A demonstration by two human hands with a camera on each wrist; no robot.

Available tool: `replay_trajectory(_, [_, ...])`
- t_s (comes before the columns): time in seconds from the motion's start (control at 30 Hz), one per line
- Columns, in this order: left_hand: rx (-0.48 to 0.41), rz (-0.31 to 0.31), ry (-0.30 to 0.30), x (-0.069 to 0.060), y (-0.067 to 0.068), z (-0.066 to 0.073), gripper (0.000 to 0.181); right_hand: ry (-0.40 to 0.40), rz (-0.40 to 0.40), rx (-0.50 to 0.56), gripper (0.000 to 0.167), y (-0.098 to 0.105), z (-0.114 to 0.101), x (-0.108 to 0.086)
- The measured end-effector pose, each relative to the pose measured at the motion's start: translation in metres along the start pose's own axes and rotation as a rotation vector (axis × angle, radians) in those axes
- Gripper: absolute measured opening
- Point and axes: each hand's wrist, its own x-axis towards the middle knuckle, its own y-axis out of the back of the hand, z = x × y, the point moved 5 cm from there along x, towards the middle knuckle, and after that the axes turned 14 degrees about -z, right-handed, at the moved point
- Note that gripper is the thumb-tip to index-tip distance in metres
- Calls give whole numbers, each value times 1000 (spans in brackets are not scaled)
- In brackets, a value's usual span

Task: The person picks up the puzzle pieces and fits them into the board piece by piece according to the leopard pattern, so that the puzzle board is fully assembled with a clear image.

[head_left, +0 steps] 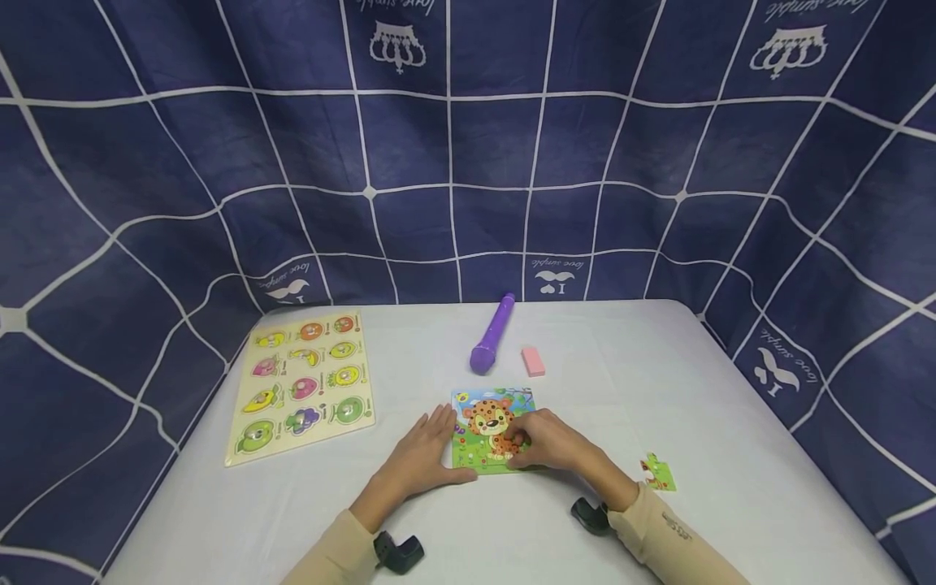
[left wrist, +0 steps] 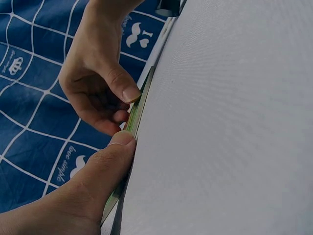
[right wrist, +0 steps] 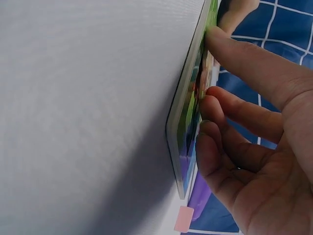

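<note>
A leopard jigsaw puzzle [head_left: 483, 439] lies on the white table. My left hand [head_left: 420, 459] rests at its left side, fingers stretched out, with the thumb along the near edge. Over the right part of the picture, my right hand [head_left: 552, 443] pinches a puzzle piece [right wrist: 208, 71] between thumb and curled fingers. That piece sits at the puzzle's surface, slightly raised; the hand hides much of it in the head view. A loose green puzzle piece [head_left: 660, 473] lies to the right of my right forearm.
A wooden fruit peg board [head_left: 303, 382] lies at the left of the table [head_left: 585, 357]. Beyond the puzzle are a purple toy microphone [head_left: 493, 335] and a pink block [head_left: 533, 361]. A dark blue checked curtain [head_left: 490, 146] stands round the back and sides.
</note>
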Motion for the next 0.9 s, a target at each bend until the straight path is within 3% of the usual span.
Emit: replay_trajectory(0.9, [-9, 0, -6, -2, 1, 2, 113, 18, 16, -5, 24, 3, -5, -1])
